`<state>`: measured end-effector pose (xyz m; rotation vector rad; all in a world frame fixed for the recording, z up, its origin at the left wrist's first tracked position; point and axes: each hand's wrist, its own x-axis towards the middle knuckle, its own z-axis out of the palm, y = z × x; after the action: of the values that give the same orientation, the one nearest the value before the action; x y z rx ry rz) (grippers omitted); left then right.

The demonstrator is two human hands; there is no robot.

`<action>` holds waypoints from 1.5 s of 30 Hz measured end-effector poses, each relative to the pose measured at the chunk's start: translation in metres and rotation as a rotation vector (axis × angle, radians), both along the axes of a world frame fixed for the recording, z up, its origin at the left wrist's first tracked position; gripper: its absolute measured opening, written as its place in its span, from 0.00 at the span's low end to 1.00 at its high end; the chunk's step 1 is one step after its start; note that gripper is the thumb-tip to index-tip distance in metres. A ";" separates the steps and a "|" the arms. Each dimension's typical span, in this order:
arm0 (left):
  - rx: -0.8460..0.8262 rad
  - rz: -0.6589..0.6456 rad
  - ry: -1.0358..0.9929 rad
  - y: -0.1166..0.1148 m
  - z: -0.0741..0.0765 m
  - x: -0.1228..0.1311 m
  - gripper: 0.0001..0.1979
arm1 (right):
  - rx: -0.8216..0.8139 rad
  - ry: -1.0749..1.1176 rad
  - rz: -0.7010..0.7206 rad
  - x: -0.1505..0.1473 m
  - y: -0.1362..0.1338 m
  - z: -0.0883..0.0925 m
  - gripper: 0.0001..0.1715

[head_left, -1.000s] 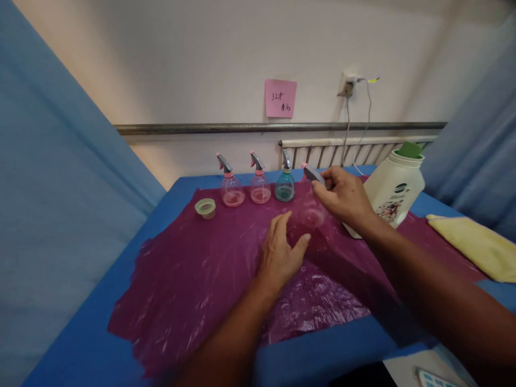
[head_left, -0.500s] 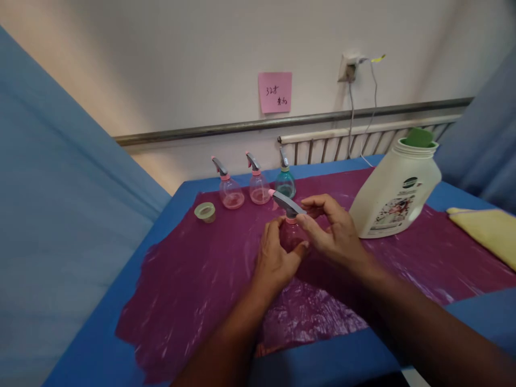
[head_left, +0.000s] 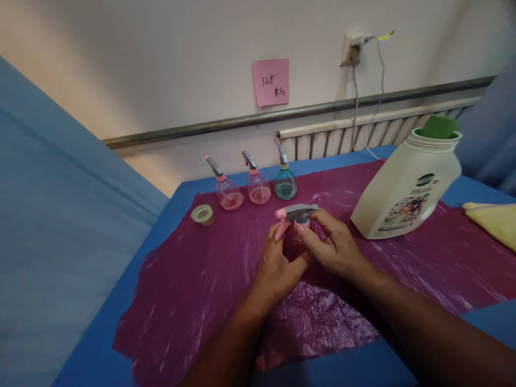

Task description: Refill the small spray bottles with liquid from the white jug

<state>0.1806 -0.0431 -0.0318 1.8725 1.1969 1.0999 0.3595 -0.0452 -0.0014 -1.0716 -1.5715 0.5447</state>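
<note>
A small spray bottle (head_left: 295,241) with a clear pinkish body stands between my hands near the middle of the plastic sheet. My left hand (head_left: 278,266) is wrapped round the bottle's body. With thumb and fingers, my right hand (head_left: 332,239) grips the collar of the grey spray head (head_left: 300,213), whose pink nozzle points left. Fingers hide much of the body. Behind stand two clear spray bottles with pink collars, one at the left (head_left: 229,196) and one in the middle (head_left: 258,189), and a teal spray bottle (head_left: 285,185), each holding some liquid.
A large cream jug (head_left: 407,188) with a green scoop or cup (head_left: 439,127) in its mouth stands right of my hands. A small greenish cup (head_left: 202,215) sits at the left. A yellow cloth (head_left: 494,221) lies far right. Purple plastic sheeting (head_left: 181,285) covers the blue table.
The spray head has turned, its nozzle now pointing more directly left with the pink trigger showing. My right hand has shifted its grip to the collar. The view has shifted slightly.
</note>
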 end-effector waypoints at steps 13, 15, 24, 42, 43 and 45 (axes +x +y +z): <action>-0.018 -0.021 0.001 0.001 0.000 -0.002 0.36 | -0.050 0.116 -0.029 -0.003 0.000 -0.007 0.14; -0.019 -0.029 -0.017 0.001 -0.002 -0.002 0.36 | -0.035 0.100 0.026 -0.001 -0.001 -0.006 0.15; -0.034 -0.031 0.002 -0.002 0.004 -0.001 0.35 | -0.107 0.222 -0.029 -0.004 0.004 -0.019 0.22; -0.021 -0.057 -0.013 -0.001 0.001 -0.003 0.35 | 0.055 0.044 0.021 0.004 0.004 -0.021 0.14; -0.021 -0.058 -0.010 -0.001 0.002 -0.003 0.34 | 0.053 0.035 0.006 0.003 0.003 -0.022 0.14; -0.027 -0.058 -0.002 -0.002 0.004 -0.003 0.34 | 0.043 0.024 -0.054 0.000 0.002 -0.021 0.16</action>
<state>0.1774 -0.0451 -0.0282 1.8737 1.1441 1.0487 0.3595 -0.0431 -0.0228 -1.0685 -1.5220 0.4840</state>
